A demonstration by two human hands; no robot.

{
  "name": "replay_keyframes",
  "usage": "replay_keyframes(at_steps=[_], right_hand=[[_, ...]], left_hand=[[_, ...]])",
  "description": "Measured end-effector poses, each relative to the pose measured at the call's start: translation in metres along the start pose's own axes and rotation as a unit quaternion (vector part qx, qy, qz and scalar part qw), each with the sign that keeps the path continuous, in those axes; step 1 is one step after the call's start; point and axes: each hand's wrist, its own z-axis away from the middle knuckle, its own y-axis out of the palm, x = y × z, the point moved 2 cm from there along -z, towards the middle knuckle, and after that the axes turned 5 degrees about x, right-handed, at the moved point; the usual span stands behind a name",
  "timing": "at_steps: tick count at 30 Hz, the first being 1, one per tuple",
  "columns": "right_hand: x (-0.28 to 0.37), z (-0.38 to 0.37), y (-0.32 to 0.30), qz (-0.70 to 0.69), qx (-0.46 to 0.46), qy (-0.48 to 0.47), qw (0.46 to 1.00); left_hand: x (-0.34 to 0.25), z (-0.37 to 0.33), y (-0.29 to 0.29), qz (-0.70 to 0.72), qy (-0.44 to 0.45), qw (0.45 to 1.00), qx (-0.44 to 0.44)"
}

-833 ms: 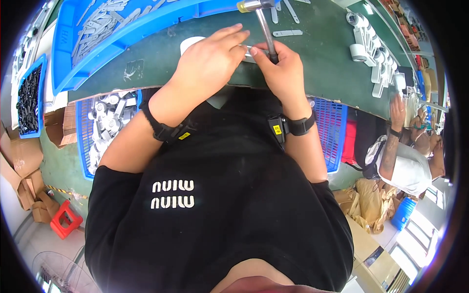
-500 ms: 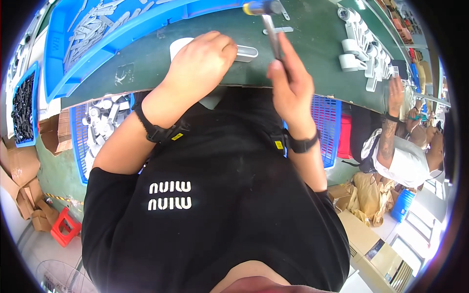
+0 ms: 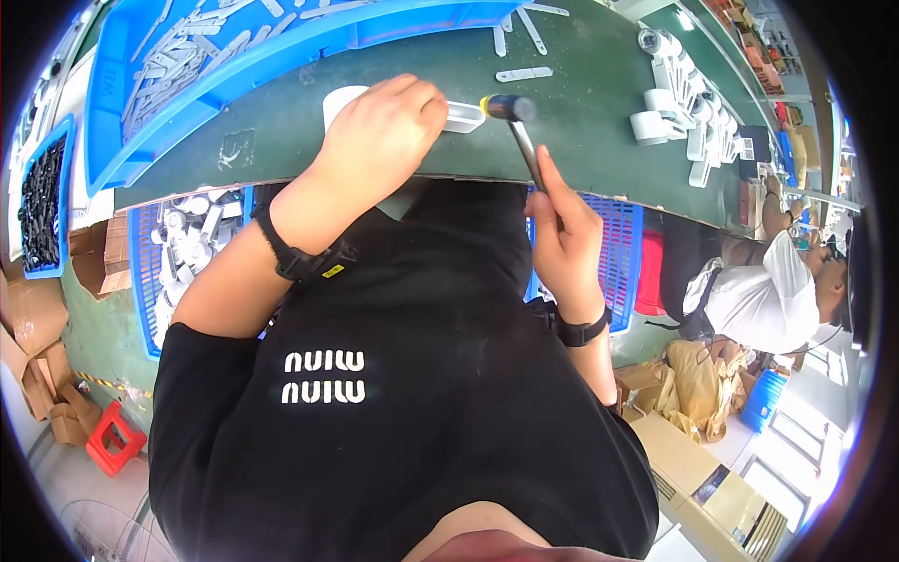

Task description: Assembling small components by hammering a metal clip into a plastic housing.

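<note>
1. The left hand [image 3: 384,122] is closed over a white part [image 3: 461,117] lying on the green table [image 3: 590,122] – the fingertips are hidden
2. The part's rounded end shows at 10 o'clock from that hand, its long hollow arm at 3 o'clock
3. The right hand [image 3: 568,239] grasps a hammer [image 3: 527,152] by the handle, its head just beside the arm's tip – whether they touch, I cannot tell
4. From the left hand, a blue tray [image 3: 356,36] of grey strips lies toward 10 o'clock, loose strips [image 3: 524,74] toward 2 o'clock, and a blue crate [image 3: 142,272] of white pieces toward 8 o'clock
5. Finished-looking white assemblies [image 3: 688,103] stand at 3 o'clock from the hammer's head
</note>
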Motion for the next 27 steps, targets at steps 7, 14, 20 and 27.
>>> replay_keyframes(at_steps=[7,14,20,27], right_hand=[[0.0,-0.012,0.011,0.055,0.034,-0.031,0.997],[0.002,-0.008,0.005,-0.033,-0.078,-0.071,0.994],[-0.005,-0.011,-0.005,0.002,0.013,0.034,0.999],[-0.017,-0.005,-0.003,-0.16,-0.057,0.071,0.983]], left_hand=[[0.0,0.0,0.001,0.001,-0.014,1.0,0.006],[0.003,-0.003,0.001,0.053,-0.031,0.998,0.005],[-0.002,-0.013,-0.01,0.019,-0.098,0.987,0.123],[-0.011,-0.017,-0.021,-0.03,0.06,0.986,0.154]])
